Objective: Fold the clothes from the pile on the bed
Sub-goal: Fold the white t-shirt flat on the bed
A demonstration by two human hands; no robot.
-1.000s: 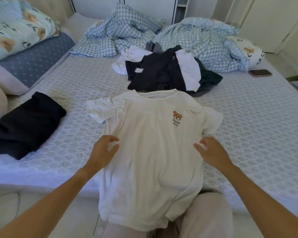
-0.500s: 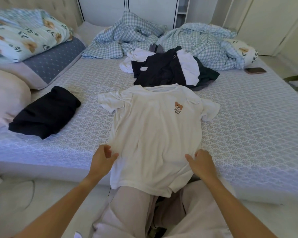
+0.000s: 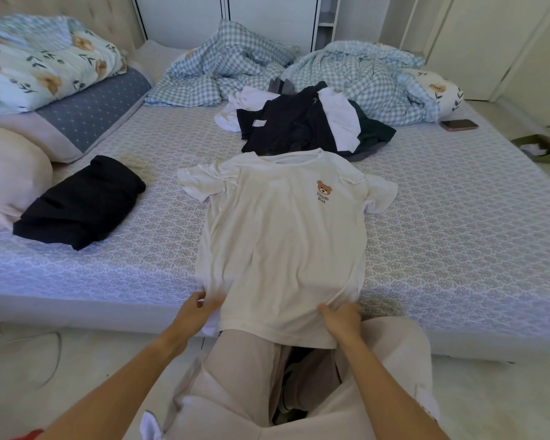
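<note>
A white T-shirt with a bear print lay face up on the bed, its hem hanging over the near edge; the left hand pinched the hem's left corner, the right hand gripped its right side; the clothes pile lay beyond the collar; a folded dark garment lay left.

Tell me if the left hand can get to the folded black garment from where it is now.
Probably yes. The left hand grips the white T-shirt hem at the bed edge; the folded black garment lies to its left on open mattress, nothing between. It must let go first.
</note>
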